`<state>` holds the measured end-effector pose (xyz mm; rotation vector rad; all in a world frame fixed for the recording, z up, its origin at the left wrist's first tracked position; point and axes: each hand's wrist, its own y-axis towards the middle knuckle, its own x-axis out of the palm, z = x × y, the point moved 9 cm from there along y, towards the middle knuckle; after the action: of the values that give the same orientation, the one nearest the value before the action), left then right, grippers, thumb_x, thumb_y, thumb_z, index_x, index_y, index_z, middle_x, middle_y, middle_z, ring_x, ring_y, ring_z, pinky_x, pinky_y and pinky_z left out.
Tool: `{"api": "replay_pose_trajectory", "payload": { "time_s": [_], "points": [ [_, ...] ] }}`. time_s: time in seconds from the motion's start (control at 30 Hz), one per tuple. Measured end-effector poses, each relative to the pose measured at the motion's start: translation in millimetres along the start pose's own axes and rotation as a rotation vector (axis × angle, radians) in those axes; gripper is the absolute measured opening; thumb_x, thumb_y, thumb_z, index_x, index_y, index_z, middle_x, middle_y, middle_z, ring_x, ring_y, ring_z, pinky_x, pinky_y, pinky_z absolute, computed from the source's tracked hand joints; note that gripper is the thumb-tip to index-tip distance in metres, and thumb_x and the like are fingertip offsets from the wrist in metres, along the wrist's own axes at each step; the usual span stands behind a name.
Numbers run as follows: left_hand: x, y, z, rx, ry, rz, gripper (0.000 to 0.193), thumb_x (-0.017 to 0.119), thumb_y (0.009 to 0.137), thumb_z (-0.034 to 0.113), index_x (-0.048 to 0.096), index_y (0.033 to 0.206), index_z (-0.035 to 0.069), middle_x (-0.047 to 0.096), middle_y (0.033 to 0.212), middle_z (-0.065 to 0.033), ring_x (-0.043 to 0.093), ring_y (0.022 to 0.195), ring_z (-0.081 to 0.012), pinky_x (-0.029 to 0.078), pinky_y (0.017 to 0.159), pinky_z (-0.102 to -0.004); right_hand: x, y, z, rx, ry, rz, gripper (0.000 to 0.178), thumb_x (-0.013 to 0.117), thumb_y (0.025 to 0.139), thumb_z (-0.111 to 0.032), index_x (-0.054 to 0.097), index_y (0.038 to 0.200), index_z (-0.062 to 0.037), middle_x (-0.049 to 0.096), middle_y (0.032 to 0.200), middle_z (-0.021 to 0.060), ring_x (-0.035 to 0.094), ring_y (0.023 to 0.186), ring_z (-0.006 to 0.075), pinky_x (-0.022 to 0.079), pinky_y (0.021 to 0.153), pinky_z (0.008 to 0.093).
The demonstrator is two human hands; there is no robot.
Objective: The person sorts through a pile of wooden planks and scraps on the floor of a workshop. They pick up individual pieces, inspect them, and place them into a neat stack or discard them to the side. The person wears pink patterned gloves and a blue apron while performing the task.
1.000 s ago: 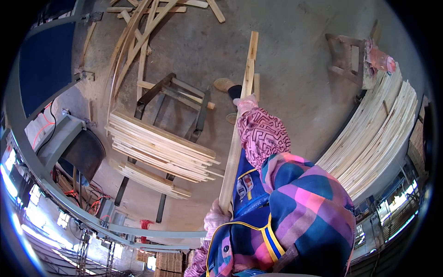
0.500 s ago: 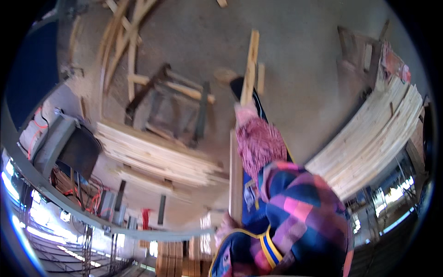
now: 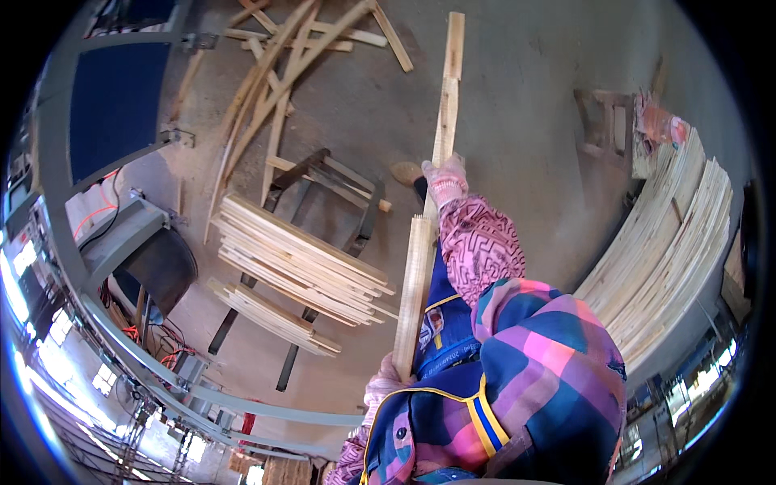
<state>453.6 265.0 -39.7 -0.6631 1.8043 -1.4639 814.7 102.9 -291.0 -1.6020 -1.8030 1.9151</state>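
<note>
My right hand [image 3: 446, 181], in a pale pink glove, is closed around a long, narrow wooden strip [image 3: 446, 121] that reaches away from me over the floor. A step shows partway along it; whether it is one piece or two I cannot tell. Below it and slightly to the left, a second wooden strip [image 3: 415, 295] with a notched far end lies lengthwise in front of my blue apron [image 3: 447, 343]. My gloved left hand [image 3: 390, 383] grips that strip near its lower end. Its fingers are partly hidden. The far end sits just beside my right wrist.
Stacked wooden strips [image 3: 299, 263] rest at the left next to a dark metal frame [image 3: 364, 214]. A bigger stack of boards [image 3: 659, 242] curves along the right. Loose strips [image 3: 279, 85] lie crossed at the far left. Grey machine framing [image 3: 129, 230] runs along the left side.
The view has shifted, and more of the floor's far left now shows. My right hand and its strip appear farther up. Both hands keep their hold, and the notched end is now plainly visible.
</note>
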Motion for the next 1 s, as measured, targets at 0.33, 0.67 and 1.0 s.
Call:
{"api": "replay_pose_trajectory", "payload": {
  "time_s": [0.33, 0.67, 1.0],
  "points": [
    [0.0, -65.2, -55.3, 0.054, -0.359, 0.179, 0.07, 0.074, 0.073, 0.035, 0.045, 0.135, 0.019, 0.065, 0.115, -0.0147, 0.063, 0.108, -0.0309, 0.051, 0.091, -0.044, -145.5, -99.3, -179.7, -0.282, 0.237, 0.335, 0.058, 0.074, 0.074, -0.044, 0.062, 0.108, 0.0007, 0.067, 0.103, 0.0226, 0.067, 0.096, 0.036, 0.053, 0.082, 0.0431],
    [-91.9, -45.4, -28.5, 0.713, -1.451, 0.243, 0.04, 0.069, 0.068, 0.011, 0.059, 0.104, -0.003, 0.066, 0.082, -0.0109, 0.066, 0.072, -0.0203, 0.056, 0.065, -0.0327, -104.4, -219.0, -154.3, -0.805, 0.012, 0.031, 0.056, 0.083, 0.065, -0.049, 0.064, 0.089, -0.0022, 0.067, 0.079, 0.0153, 0.065, 0.068, 0.0237, 0.053, 0.065, 0.037],
    [-151.7, -32.9, -27.9, 1.039, -1.906, 0.184, 0.028, 0.068, 0.078, 0.021, 0.064, 0.103, 0.007, 0.064, 0.083, -0.0046, 0.062, 0.07, -0.0164, 0.053, 0.063, -0.0331, -1.8, -452.8, -63.8, -1.361, 0.053, -0.334, 0.051, 0.061, 0.094, -0.024, 0.047, 0.135, 0.0029, 0.065, 0.116, 0.0183, 0.062, 0.105, 0.0232, 0.048, 0.089, 0.0325]
  ]
}}
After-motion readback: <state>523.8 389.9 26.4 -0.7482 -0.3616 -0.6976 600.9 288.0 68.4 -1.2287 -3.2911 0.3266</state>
